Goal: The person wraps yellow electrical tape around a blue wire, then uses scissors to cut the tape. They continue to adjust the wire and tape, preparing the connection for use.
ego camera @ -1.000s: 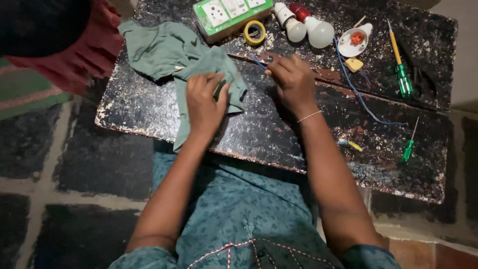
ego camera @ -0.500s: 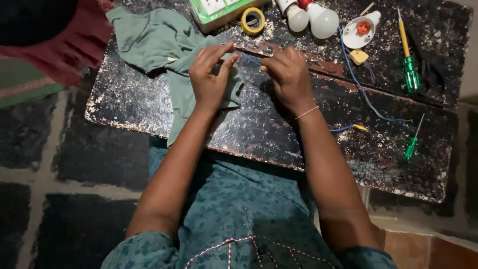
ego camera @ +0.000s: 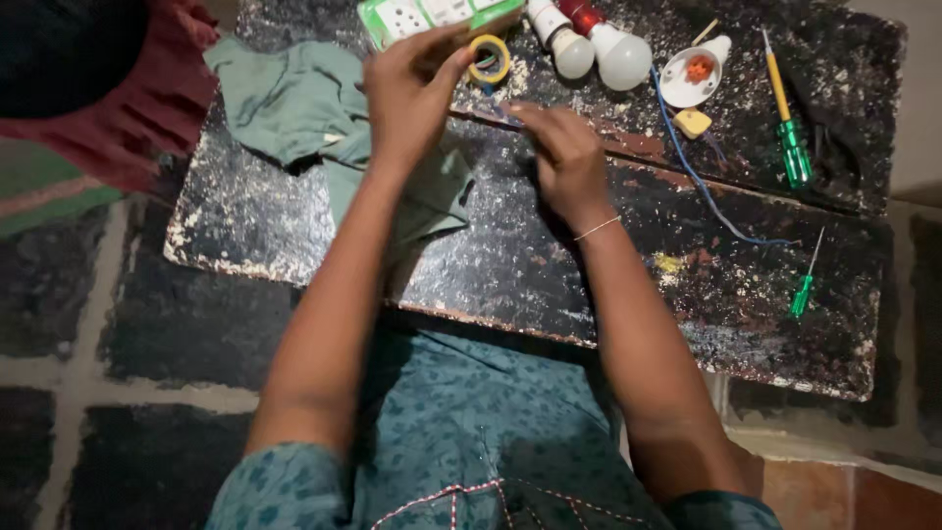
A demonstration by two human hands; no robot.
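Note:
My left hand (ego camera: 407, 93) is lifted over the dark speckled table (ego camera: 491, 265), fingers spread, with the thumb and fingertips at a yellow tape roll (ego camera: 489, 59). I cannot tell if it grips the roll. My right hand (ego camera: 564, 162) rests on the table just right of it, its fingers pinched on the end of a thin blue wire (ego camera: 496, 103). Under my left forearm a green cloth (ego camera: 294, 108) lies crumpled.
Along the far edge lie a green-and-white switch board (ego camera: 432, 15), two white bulbs (ego camera: 599, 49), a white lamp holder (ego camera: 692, 74) trailing a long blue wire (ego camera: 706, 191), and a yellow-and-green screwdriver (ego camera: 785, 118). A small green screwdriver (ego camera: 805, 285) is at right. Someone in red (ego camera: 108, 98) is at left.
My left hand has lifted off the green cloth and moved up to the yellow tape roll. My right hand stays pinched on the thin wire. The view has shifted closer.

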